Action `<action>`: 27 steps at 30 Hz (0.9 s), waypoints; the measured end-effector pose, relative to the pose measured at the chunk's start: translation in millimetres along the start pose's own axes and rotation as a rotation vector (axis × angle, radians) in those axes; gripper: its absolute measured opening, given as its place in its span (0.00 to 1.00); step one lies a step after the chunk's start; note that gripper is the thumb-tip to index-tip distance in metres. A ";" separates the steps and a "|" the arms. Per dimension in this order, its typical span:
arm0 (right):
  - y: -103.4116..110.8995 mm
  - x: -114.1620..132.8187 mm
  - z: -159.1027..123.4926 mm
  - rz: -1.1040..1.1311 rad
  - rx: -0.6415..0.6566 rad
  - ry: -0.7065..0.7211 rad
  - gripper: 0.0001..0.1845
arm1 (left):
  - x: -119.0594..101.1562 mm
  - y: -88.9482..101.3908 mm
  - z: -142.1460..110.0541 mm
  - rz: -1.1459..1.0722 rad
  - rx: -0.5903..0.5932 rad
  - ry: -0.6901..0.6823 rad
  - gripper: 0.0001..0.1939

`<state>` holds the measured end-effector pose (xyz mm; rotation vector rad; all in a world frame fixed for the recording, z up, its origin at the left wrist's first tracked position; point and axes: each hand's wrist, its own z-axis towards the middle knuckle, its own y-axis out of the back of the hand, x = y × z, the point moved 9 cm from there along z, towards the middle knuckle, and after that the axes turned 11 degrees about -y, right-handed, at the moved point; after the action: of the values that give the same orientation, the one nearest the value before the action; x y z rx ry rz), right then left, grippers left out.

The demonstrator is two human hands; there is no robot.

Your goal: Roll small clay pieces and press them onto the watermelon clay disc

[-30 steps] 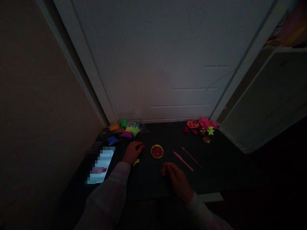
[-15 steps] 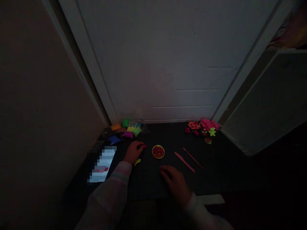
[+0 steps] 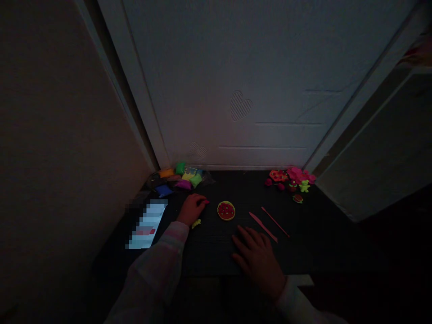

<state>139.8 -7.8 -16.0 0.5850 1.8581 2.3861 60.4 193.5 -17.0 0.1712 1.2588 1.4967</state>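
Note:
My left hand (image 3: pixel 192 209) rests on the dark tabletop, its fingers closed around a small pink lump of clay (image 3: pixel 207 202) that peeks out at the fingertips. Just below that hand lies a small yellow piece of clay (image 3: pixel 196 223). To its right is a small round clay pizza (image 3: pixel 226 210) with a yellow rim, a red top and little dots. My right hand (image 3: pixel 258 258) lies palm down with its fingers spread and holds nothing. Beside its fingertips are a pink plastic knife (image 3: pixel 263 227) and a thin pink modelling stick (image 3: pixel 275 221).
At the back left sit several coloured clay packets (image 3: pixel 184 184) in clear plastic. A lit phone (image 3: pixel 148 225), partly blurred out, lies at the left. Small clay figures, including a yellow bear (image 3: pixel 304 186) and pink flowers (image 3: pixel 299 174), stand at the back right. A white panel (image 3: pixel 216 112) rises behind.
My right hand has gone from loosely curled to spread flat, shifting slightly right. My left hand stays near the same spot with the pink clay. The view has shifted a little.

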 end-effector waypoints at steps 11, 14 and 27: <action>-6.2 -1.5 -3.0 -0.111 0.104 0.033 0.23 | -2.0 0.6 0.6 -0.004 0.013 0.007 0.09; -4.9 -3.4 -2.7 -0.114 0.101 0.036 0.23 | -1.7 0.5 0.4 -0.005 0.009 0.011 0.10; -4.6 1.5 -6.9 -0.029 0.131 0.049 0.24 | 0.9 2.4 0.0 -0.030 -0.027 0.015 0.10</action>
<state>135.3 -12.5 -21.3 0.5094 2.0400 2.2942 58.6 194.7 -15.7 0.1225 1.2470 1.4908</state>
